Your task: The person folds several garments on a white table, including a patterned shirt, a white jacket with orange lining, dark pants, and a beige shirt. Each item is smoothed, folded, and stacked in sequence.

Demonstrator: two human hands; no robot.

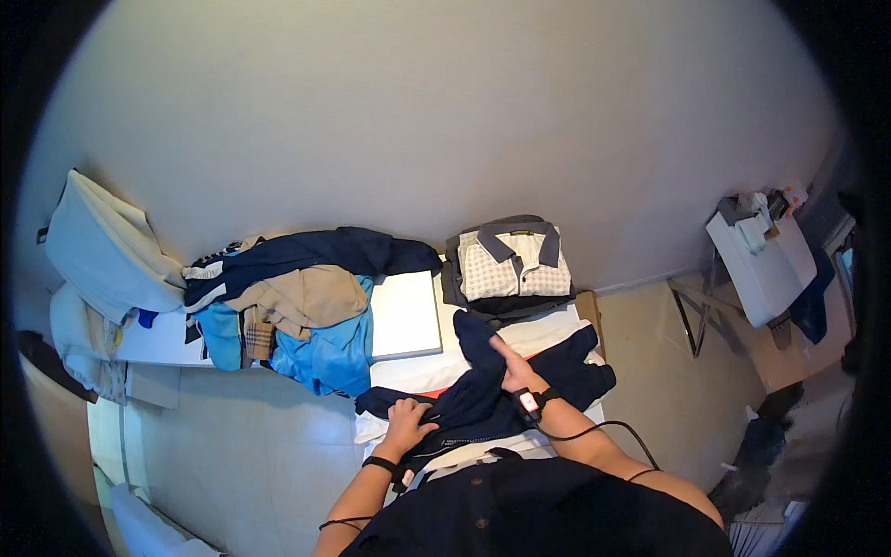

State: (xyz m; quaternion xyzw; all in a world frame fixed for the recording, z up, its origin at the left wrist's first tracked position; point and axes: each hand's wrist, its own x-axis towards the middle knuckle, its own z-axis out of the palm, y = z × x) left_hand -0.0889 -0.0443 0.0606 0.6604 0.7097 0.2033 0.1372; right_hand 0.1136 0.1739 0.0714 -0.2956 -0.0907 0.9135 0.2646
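Observation:
A dark navy garment (480,407) with a zip along its near edge lies partly folded and rumpled in front of me. My left hand (408,426) rests on its left part, thumb and fingers bent against the cloth; whether they pinch it is unclear. Further right, my right hand (518,370) holds a raised fold of the same garment, its thumb in sight and its other fingers hidden by the cloth. White fabric (418,372) and a bit of red show beneath the garment. Both wrists wear black straps with small devices.
Folded shirts (515,268) are stacked behind the garment, a checked polo shirt on top. A flat white box (406,317) stands left of them, beside a heap of loose clothes (299,306). Pale cloth (104,244) hangs far left. A small white table (762,268) with items stands right.

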